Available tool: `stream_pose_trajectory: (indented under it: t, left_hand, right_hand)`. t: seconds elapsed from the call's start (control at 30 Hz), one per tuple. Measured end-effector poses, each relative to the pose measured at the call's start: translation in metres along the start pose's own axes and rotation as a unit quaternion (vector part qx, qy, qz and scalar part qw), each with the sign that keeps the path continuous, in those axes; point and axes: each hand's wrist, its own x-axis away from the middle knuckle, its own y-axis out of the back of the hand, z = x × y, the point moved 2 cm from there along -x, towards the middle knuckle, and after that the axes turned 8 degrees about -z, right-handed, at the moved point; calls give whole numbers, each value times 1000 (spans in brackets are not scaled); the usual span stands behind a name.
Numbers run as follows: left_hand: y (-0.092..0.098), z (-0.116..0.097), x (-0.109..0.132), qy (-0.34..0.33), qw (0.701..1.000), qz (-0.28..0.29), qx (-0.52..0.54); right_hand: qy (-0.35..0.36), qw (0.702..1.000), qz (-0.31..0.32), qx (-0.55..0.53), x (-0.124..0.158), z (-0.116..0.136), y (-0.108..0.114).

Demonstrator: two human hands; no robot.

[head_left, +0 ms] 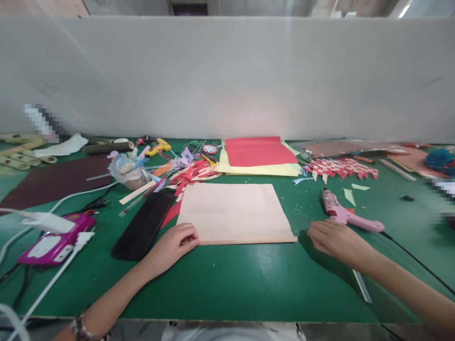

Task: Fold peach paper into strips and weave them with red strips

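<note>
A cream sheet of paper lies flat before me, with a narrow folded strip along its near edge. My left hand is closed at the sheet's near left corner, its curled fingers gripping the paper there. Just off the near right corner, my right hand rests low over the table, its fingers bent and pressed together. I see nothing in it, though its palm is hidden. Close behind that hand lies a pink glue gun. A clear glue stick pokes out near my right wrist.
A black phone lies left of the sheet, beside a magenta power strip with white cables. Behind are red paper, paper strips, and a checkered woven paper piece. A grey partition borders the green table's far side.
</note>
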Motion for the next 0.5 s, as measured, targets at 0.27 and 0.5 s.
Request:
stream_pose_trajectory:
  t: [0.27,0.5]
  left_hand:
    - [12,-19,-4,-45,994,24,-93]
    - [-3,-44,-21,-154,974,32,-166]
  right_hand:
    - [-93,976,49,-193,-45,43,2]
    - [-68,972,83,-209,-67,63,-15]
